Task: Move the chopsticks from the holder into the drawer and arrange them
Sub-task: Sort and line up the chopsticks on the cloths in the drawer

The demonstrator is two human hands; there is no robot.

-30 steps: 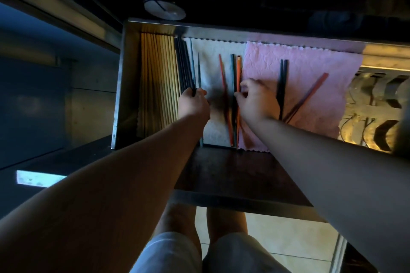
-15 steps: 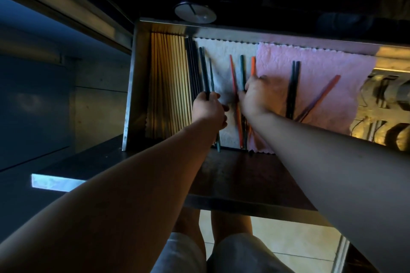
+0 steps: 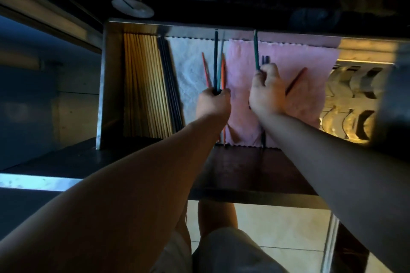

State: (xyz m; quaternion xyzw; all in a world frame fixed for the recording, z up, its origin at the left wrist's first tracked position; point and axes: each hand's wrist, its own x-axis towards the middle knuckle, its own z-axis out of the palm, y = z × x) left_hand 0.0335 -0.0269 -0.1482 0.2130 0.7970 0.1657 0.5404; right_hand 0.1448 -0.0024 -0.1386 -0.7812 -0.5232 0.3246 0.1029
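A: Start at the left wall of the drawer (image 3: 104, 86). What is sorted there?

B: A tidy row of bamboo chopsticks (image 3: 144, 86), then a thin band of black chopsticks (image 3: 169, 86) tight against them, all lying on the drawer floor.

A: And the left hand (image 3: 213, 104)?

B: Closed in a fist round a small bundle: a dark chopstick (image 3: 215, 62) and a blue-grey chopstick (image 3: 220, 66) stand up out of the top of the grip. Just left of the fist a red chopstick (image 3: 205, 68) lies on the white cloth (image 3: 188, 66). An orange chopstick (image 3: 223, 71) runs behind the fist and out below it; I cannot tell whether it is held.

A: The right hand (image 3: 266, 93)?

B: Pinched shut on a single teal chopstick (image 3: 256, 51), which rises from the fingers over the pink cloth (image 3: 310, 62). A dark pair (image 3: 265, 59) pokes out beyond the knuckles, and a reddish-brown chopstick (image 3: 296, 81) lies slanted just right of the hand.

A: How would you do this step well?

B: I'd judge it a sorting-by-colour step. Keep each bundle's ends level in the fist, lower them parallel to the laid rows, and release only once they touch the cloth, so nothing rolls across. Then straighten the slanted one.
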